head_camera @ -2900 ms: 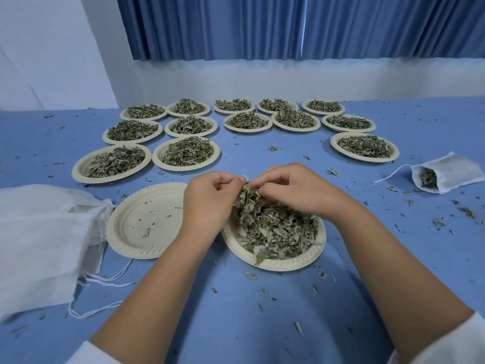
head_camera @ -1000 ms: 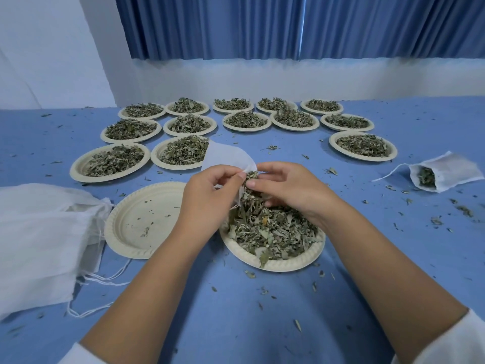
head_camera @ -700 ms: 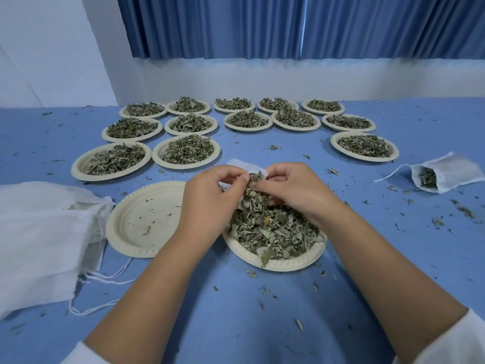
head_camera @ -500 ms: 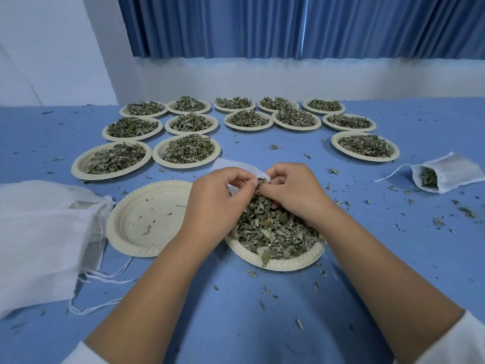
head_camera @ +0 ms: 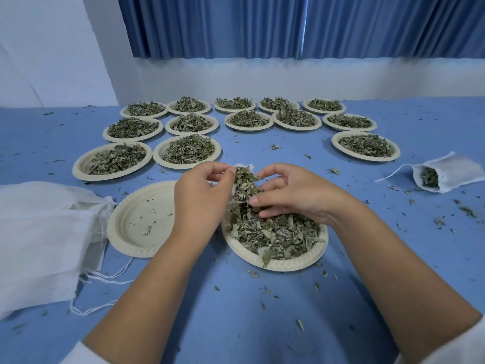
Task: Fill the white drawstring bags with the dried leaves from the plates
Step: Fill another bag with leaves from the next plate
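The left hand [head_camera: 202, 195] pinched open a white bag [head_camera: 242, 167] over the plate [head_camera: 275, 262] at 6 o'clock, likely so spills dropped back, while the right hand [head_camera: 299, 198] gripped dried leaves [head_camera: 246, 179] to stuff in.

2 arms in view, both with same clothing. Left sleeve [head_camera: 78, 355]: plain white fabric, smooth, only small rounded patch showing at upper end of arm. Right sleeve [head_camera: 446, 348]: same plain white fabric, larger patch showing, hem running slantwise across arm, faint soft folds. Left forearm [head_camera: 157, 285] and right forearm [head_camera: 393, 264] bare from sleeve hems to wrists. Left hand [head_camera: 202, 195] and right hand [head_camera: 296, 195] bare. Fingernails short, rounded, clearest on right fingertips [head_camera: 253, 202].
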Available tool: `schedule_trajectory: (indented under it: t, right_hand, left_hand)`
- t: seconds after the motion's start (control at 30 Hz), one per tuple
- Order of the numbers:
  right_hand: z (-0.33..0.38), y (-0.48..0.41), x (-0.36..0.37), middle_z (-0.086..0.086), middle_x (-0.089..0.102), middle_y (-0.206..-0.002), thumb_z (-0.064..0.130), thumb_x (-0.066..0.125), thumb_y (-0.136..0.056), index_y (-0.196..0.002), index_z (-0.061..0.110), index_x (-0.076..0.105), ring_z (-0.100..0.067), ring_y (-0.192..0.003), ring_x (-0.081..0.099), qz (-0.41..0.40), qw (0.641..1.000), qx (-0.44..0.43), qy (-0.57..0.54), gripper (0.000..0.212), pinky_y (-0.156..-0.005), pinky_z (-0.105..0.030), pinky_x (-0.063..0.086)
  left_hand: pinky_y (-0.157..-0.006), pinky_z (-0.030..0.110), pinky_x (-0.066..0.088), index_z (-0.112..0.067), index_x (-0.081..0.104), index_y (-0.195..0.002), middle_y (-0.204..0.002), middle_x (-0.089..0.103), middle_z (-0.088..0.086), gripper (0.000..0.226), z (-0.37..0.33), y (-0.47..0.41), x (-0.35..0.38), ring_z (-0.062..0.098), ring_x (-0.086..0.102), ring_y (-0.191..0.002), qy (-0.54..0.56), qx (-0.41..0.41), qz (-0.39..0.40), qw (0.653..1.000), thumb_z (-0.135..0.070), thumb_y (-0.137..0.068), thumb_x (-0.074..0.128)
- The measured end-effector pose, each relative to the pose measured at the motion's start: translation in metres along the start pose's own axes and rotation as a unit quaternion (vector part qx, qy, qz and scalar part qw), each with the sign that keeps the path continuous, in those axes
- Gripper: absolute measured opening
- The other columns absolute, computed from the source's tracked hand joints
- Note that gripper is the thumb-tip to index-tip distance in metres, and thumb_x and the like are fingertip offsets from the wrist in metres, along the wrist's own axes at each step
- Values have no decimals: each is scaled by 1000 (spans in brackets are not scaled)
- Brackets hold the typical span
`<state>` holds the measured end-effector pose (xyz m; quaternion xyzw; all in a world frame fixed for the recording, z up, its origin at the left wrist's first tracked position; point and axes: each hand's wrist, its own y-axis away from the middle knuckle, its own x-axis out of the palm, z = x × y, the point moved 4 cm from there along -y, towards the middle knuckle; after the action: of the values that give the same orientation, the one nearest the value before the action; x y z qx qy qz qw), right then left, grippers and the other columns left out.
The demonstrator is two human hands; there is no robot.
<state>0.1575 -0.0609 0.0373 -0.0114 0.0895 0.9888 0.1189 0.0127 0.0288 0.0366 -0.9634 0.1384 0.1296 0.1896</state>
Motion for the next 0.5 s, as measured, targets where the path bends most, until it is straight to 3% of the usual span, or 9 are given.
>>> schedule_trajectory:
  t: [0.13, 0.2, 0.3, 0.4, 0.5]
  right_hand:
    - [3, -2, -4, -9, 67, -74, -7, 77, -75, -96, 5, 53, -22, -68, 72, -84, 994, -50, -42, 34, -62, -25, 60]
    - [5, -2, -4, -6, 67, -67, -6, 77, -75, -91, 4, 56, -23, -67, 71, -91, 992, -83, -34, 28, -68, -29, 62]
    - [7, -1, 0, -9, 72, -75, -4, 76, -77, -86, 3, 65, -21, -72, 73, -84, 990, -108, -41, 16, -68, -24, 59]
    - [8, 0, 1, -8, 74, -76, -2, 76, -79, -86, 5, 70, -16, -71, 72, -101, 986, -129, -8, 12, -60, -18, 56]
    - [7, 0, 1, 0, 69, -69, 8, 82, -75, -81, 12, 68, -4, -58, 64, -142, 977, -147, 62, 16, -48, -14, 46]
  left_hand:
    - [-57, 5, 38, -32, 71, -85, -76, 66, -17, 5, -2, 3, 0, -12, 56, -70, -20, 12, 1, 1000, -34, -88, 68]
    - [-57, 7, 40, -33, 71, -83, -76, 66, -18, 4, -4, 5, 1, -10, 57, -71, -25, 17, 8, 1000, -34, -87, 68]
    - [-59, 11, 43, -33, 71, -82, -74, 65, -17, 5, -6, 6, 2, -8, 58, -67, -14, 16, 22, 1000, -32, -87, 69]
    - [-71, 24, 49, -28, 73, -83, -72, 66, -16, 5, -6, 5, 4, -8, 57, -68, 33, 0, 35, 999, -28, -87, 70]
    - [-71, 19, 47, -28, 72, -79, -69, 67, -20, 8, -10, 7, 6, -7, 57, -67, 70, -3, 58, 996, -24, -87, 70]
